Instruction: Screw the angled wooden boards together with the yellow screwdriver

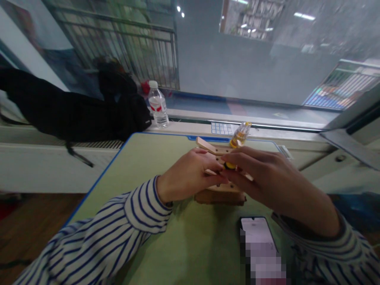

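Note:
Both of my hands meet over a small wooden piece with round holes (221, 151) near the table's far side. Between the fingertips of my right hand (258, 170) is a small yellow-and-black round piece (230, 165); its kind is unclear. My left hand (192, 172) reaches in from the left, its fingers closed at the wooden piece and close to the yellow part. What my left fingers grip is partly hidden. Beneath my hands, a darker brown block (219, 197) forms the base of the wooden piece.
A phone (259, 233) lies on the green table (154, 158) near my right forearm. Beyond the table's far edge stand a clear bag with yellow contents (240, 134) and a water bottle (158, 107). A black bag (89, 113) rests on the sill at left, before a window.

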